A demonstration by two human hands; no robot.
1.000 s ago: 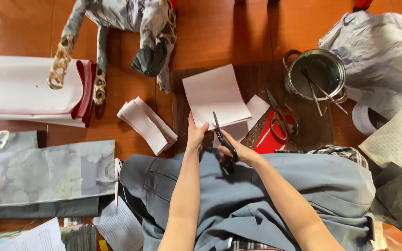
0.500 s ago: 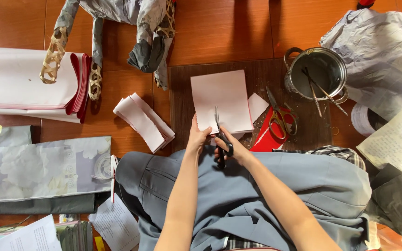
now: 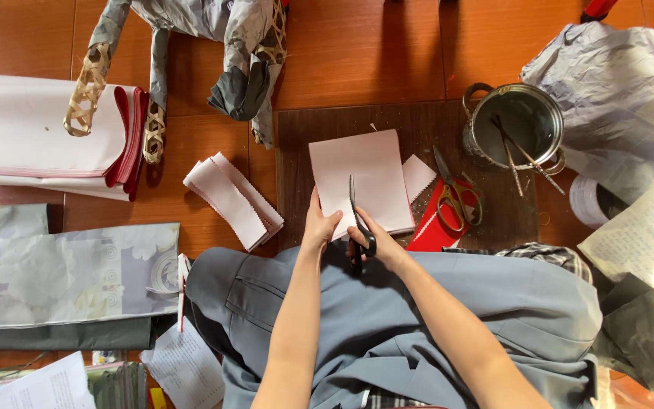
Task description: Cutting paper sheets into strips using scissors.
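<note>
Two hands at work, as I log them from my remote station. Left hand [image 3: 319, 226]: grip pinched on the near left edge of the pale sheet [image 3: 361, 182], steadying it. Right hand [image 3: 376, 241]: grip closed through the handles of the black scissors [image 3: 357, 227], blades narrowly parted and pointing to 12 o'clock, bitten into the sheet's near edge.

Change noted: half a second ago the sheet lay slightly askew with the blades just at its edge; a second ago it sat further toward 1 o'clock. Now it is squared up and the blades reach further in, so I judge a lengthwise cut is under way, roughly a third through.

Sheet position: on the dark board [image 3: 297, 151], centre of view, just beyond the knees.

Other items:
- cut strips [image 3: 232, 201], at 9 o'clock of the sheet
- spare scissors [image 3: 456, 195] on red paper [image 3: 437, 227], at 3 o'clock
- metal pot [image 3: 515, 125] with sticks inside, at 2 o'clock
- folded cloth [image 3: 39, 136], far at 10 o'clock
</note>
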